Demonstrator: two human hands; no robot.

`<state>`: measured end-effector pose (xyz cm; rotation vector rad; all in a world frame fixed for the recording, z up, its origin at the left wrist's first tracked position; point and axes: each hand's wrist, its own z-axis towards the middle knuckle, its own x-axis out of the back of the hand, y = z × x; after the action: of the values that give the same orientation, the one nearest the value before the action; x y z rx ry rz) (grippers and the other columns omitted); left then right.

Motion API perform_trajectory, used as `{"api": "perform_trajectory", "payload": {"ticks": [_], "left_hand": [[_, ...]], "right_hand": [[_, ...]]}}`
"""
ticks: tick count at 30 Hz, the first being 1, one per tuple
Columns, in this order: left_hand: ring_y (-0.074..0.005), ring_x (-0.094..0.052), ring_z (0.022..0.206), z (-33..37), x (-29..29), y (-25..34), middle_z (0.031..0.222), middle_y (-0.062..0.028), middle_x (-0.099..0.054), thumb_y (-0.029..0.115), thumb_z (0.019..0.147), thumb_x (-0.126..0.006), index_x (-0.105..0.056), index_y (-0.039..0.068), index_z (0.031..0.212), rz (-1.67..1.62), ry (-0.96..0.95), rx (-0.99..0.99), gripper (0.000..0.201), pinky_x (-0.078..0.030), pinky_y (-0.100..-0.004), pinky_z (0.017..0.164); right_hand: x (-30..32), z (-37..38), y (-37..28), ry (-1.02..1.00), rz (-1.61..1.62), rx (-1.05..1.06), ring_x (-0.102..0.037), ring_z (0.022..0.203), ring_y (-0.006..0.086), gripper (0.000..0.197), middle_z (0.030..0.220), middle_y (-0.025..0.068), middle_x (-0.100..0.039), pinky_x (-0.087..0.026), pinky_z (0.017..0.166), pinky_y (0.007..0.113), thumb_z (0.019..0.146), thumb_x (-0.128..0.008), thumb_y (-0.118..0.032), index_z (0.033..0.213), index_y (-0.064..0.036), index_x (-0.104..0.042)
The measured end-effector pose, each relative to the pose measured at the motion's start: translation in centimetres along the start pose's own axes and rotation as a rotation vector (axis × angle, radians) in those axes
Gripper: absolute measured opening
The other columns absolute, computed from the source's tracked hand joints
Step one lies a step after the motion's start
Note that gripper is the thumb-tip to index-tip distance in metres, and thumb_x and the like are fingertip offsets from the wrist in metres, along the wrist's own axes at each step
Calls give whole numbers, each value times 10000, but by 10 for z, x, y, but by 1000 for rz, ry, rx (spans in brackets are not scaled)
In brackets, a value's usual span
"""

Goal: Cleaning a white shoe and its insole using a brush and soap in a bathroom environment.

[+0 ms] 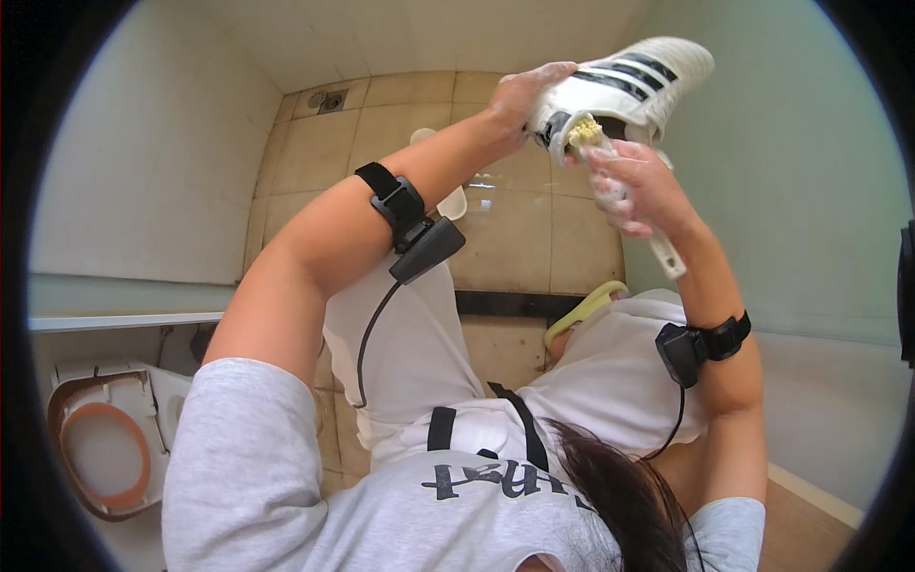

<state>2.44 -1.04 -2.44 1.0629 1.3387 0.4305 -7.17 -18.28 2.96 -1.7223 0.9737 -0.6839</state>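
Observation:
My left hand (pixel 530 98) is closed on a white sneaker (pixel 629 81) with black side stripes, held up at the upper right with its opening turned toward me. White suds cling to my fingers. My right hand (pixel 640 186), also sudsy, grips the pale handle of a scrub brush (pixel 669 257). The brush's yellowish bristles are at the shoe's opening, by the collar. Part of my left hand is hidden behind the shoe.
A white object (pixel 453 203) on the wet tiled floor (pixel 510 234) is partly covered by my left forearm. There is a drain (pixel 331 102) in the far left corner. A yellow-green slipper (pixel 583 313) shows by my right leg. Walls stand on both sides.

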Motion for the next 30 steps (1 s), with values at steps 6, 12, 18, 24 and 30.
{"api": "perform_trajectory", "payload": {"ticks": [6, 12, 18, 24, 30], "left_hand": [[-197, -670, 790, -2, -11, 14, 959, -124, -678, 189, 834, -691, -664, -28, 1035, 243, 59, 27, 297, -556, -302, 722], [-218, -675, 712, 0, -5, 6, 869, -149, -688, 132, 722, -768, -696, -54, 899, 359, 308, 82, 267, -559, -316, 639], [-191, -670, 685, 3, -3, 8, 874, -125, -692, 144, 754, -753, -695, -39, 917, 412, 337, 75, 252, -559, -322, 619], [-180, -669, 668, 8, -6, 0, 876, -113, -691, 189, 788, -730, -682, -7, 960, 236, 217, 122, 265, -564, -322, 597], [-202, -668, 657, 0, 0, -5, 859, -130, -680, 100, 770, -722, -677, -46, 912, 86, 235, 94, 208, -572, -341, 569]], "right_hand": [[-15, 4, 31, 282, -1161, 420, -582, 717, 450, 150, 783, 283, -601, -497, 675, 460, 894, -500, -109, 884, 40, -516], [-36, 10, 24, 261, -1595, 234, -643, 716, 395, 75, 794, 266, -626, -512, 619, 453, 819, -491, -20, 857, 33, -527], [0, 18, 33, 162, -1084, 375, -564, 447, 245, 132, 648, 171, -569, -457, 403, 376, 873, -510, -101, 848, 27, -531], [17, 19, 11, -23, -206, 0, -376, 365, 98, 273, 584, -17, -399, -328, 287, 276, 947, -508, -227, 972, 39, -563], [-5, 11, 20, 60, -112, 16, -384, 355, 83, 279, 589, -23, -415, -301, 268, 273, 949, -499, -226, 1032, 31, -569]]}}
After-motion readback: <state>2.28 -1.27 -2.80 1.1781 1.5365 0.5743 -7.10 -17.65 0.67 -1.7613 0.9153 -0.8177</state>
